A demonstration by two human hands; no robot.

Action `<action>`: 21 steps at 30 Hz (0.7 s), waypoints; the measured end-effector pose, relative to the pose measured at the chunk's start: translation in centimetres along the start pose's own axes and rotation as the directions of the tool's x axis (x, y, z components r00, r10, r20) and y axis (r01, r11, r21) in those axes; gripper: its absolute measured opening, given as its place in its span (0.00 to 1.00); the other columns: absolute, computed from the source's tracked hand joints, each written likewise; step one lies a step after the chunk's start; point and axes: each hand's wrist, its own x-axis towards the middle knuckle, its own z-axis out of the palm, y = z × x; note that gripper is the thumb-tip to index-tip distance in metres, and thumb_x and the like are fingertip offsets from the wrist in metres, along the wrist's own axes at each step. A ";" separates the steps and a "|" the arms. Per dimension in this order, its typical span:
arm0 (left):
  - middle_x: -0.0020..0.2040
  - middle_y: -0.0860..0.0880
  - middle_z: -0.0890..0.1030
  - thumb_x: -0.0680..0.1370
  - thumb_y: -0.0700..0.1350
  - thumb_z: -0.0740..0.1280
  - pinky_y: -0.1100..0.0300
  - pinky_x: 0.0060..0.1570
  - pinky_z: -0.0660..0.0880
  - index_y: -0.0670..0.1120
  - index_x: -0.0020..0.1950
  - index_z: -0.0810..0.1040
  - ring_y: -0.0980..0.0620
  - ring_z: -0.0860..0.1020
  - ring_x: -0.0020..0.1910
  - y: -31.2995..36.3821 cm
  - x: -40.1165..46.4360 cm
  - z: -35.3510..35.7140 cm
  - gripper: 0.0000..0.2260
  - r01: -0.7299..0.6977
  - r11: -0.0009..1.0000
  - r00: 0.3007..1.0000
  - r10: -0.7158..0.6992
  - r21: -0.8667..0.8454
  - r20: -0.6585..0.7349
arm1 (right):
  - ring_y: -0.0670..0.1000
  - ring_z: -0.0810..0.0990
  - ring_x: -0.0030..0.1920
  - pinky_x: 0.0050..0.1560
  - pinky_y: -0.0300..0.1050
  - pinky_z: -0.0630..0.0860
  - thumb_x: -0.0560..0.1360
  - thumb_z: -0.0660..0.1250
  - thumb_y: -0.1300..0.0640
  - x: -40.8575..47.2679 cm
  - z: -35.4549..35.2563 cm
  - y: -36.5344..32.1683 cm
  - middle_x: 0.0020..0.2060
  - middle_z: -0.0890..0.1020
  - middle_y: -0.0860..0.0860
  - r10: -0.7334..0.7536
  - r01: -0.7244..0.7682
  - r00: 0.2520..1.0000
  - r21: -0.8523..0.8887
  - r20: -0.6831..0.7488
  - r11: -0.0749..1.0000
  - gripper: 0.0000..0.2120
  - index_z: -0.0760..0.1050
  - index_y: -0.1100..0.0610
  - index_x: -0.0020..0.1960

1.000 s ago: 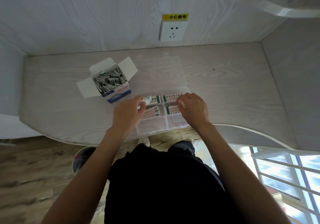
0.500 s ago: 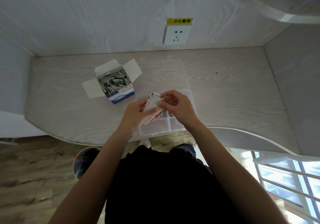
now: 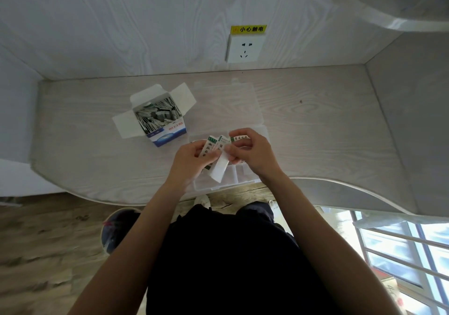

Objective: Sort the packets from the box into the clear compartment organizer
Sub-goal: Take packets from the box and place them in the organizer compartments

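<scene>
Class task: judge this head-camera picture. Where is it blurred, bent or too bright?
Head view: floor smeared by motion blur; desk edge bowed by the wide lens; window overexposed at lower right; packets in both hands soft, print unreadable.

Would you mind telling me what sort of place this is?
Probably a built-in desk nook in a home or dormitory: a pale wood-grain desk walled on three sides, a wall socket with a yellow label, and a barred window beside it.

You're in a home or dorm desk nook: pale wood-grain desk [image 3: 315, 132], wall socket [image 3: 244, 49] above it (yellow warning label), barred window [image 3: 401, 254] below the desk's right edge.
</scene>
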 end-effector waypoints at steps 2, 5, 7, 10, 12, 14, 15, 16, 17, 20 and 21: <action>0.44 0.50 0.83 0.74 0.41 0.70 0.58 0.44 0.78 0.47 0.51 0.80 0.53 0.81 0.42 0.0 0.0 -0.1 0.07 0.004 1.000 1.000 -0.004 -0.013 -0.017 | 0.48 0.82 0.32 0.34 0.40 0.80 0.71 0.71 0.67 0.1 -0.5 0.2 0.39 0.82 0.57 0.012 -0.010 0.999 0.027 -0.050 1.000 0.12 0.75 0.63 0.54; 0.48 0.49 0.82 0.76 0.41 0.68 0.58 0.46 0.77 0.47 0.54 0.78 0.53 0.81 0.45 0.1 0.3 -0.3 0.08 -0.002 1.000 0.999 0.002 -0.003 -0.052 | 0.48 0.82 0.34 0.39 0.41 0.80 0.73 0.70 0.65 0.1 -2.1 0.4 0.37 0.82 0.56 -0.026 0.032 0.995 0.056 -0.101 0.998 0.07 0.78 0.61 0.50; 0.50 0.51 0.80 0.77 0.41 0.66 0.58 0.47 0.77 0.48 0.54 0.73 0.52 0.79 0.48 0.1 0.5 -0.8 0.08 -0.021 0.994 0.996 0.030 0.103 -0.089 | 0.50 0.82 0.36 0.45 0.43 0.80 0.75 0.68 0.61 0.1 -3.4 0.3 0.37 0.82 0.55 -0.020 0.034 0.991 0.109 -0.131 0.993 0.03 0.79 0.60 0.46; 0.52 0.49 0.79 0.77 0.42 0.65 0.55 0.48 0.76 0.46 0.52 0.72 0.51 0.78 0.50 -0.3 1.0 -1.6 0.05 -0.081 0.902 0.990 0.122 0.425 -0.070 | 0.49 0.81 0.36 0.44 0.40 0.79 0.74 0.69 0.59 0.2 -5.6 0.5 0.36 0.81 0.52 -0.028 0.036 0.985 0.047 -0.169 0.998 0.05 0.78 0.59 0.40; 0.50 0.47 0.79 0.77 0.42 0.66 0.58 0.45 0.74 0.43 0.51 0.75 0.51 0.77 0.49 -0.5 1.3 -1.8 0.05 -0.167 0.787 0.980 0.196 0.593 0.016 | 0.44 0.79 0.34 0.41 0.35 0.76 0.71 0.71 0.63 0.3 -6.6 1.0 0.37 0.81 0.50 -0.079 0.061 0.990 -0.153 -0.116 0.986 0.04 0.78 0.56 0.40; 0.49 0.48 0.79 0.76 0.42 0.67 0.61 0.44 0.72 0.43 0.50 0.78 0.54 0.76 0.46 -0.5 1.4 -1.8 0.04 -0.251 0.714 0.964 0.244 0.653 0.103 | 0.39 0.76 0.31 0.38 0.31 0.72 0.70 0.72 0.64 0.5 -7.3 1.4 0.39 0.81 0.47 -0.126 0.103 0.991 -0.323 -0.049 0.941 0.09 0.76 0.52 0.41; 0.49 0.49 0.80 0.76 0.42 0.67 0.60 0.45 0.72 0.44 0.50 0.79 0.55 0.76 0.46 -0.5 1.4 -1.8 0.05 -0.285 0.685 0.954 0.269 0.670 0.130 | 0.39 0.76 0.32 0.38 0.32 0.72 0.70 0.72 0.64 0.6 -7.4 1.6 0.40 0.81 0.47 -0.151 0.131 0.988 -0.385 -0.022 0.914 0.10 0.76 0.50 0.42; 0.49 0.49 0.80 0.77 0.42 0.67 0.60 0.46 0.72 0.44 0.50 0.80 0.54 0.77 0.46 -0.5 1.5 -1.7 0.05 -0.314 0.654 0.944 0.295 0.688 0.151 | 0.40 0.77 0.36 0.40 0.34 0.73 0.71 0.72 0.64 0.8 -7.5 1.9 0.43 0.81 0.47 -0.171 0.154 0.985 -0.429 -0.002 0.890 0.11 0.75 0.48 0.43; 0.50 0.49 0.81 0.77 0.43 0.66 0.60 0.46 0.72 0.44 0.51 0.80 0.54 0.77 0.46 -0.6 1.6 -1.5 0.06 -0.335 0.621 0.935 0.312 0.709 0.169 | 0.43 0.79 0.40 0.42 0.36 0.75 0.71 0.71 0.63 0.8 -7.5 2.2 0.45 0.81 0.48 -0.180 0.163 0.984 -0.455 0.006 0.876 0.11 0.76 0.48 0.44; 0.51 0.50 0.82 0.78 0.46 0.64 0.62 0.41 0.71 0.47 0.54 0.81 0.54 0.77 0.46 -1.0 1.7 -0.8 0.08 -0.334 0.528 0.928 0.330 0.780 0.174 | 0.38 0.77 0.41 0.43 0.27 0.70 0.72 0.70 0.63 1.1 -7.2 3.1 0.47 0.82 0.48 -0.195 0.178 0.980 -0.548 0.026 0.818 0.08 0.78 0.53 0.48; 0.50 0.51 0.82 0.78 0.46 0.64 0.61 0.41 0.72 0.48 0.55 0.80 0.54 0.78 0.45 -1.2 1.6 -0.5 0.09 -0.331 0.493 0.924 0.343 0.805 0.169 | 0.37 0.75 0.40 0.42 0.24 0.68 0.73 0.70 0.63 1.2 -6.9 3.3 0.47 0.82 0.48 -0.211 0.192 0.977 -0.600 0.038 0.777 0.07 0.78 0.54 0.48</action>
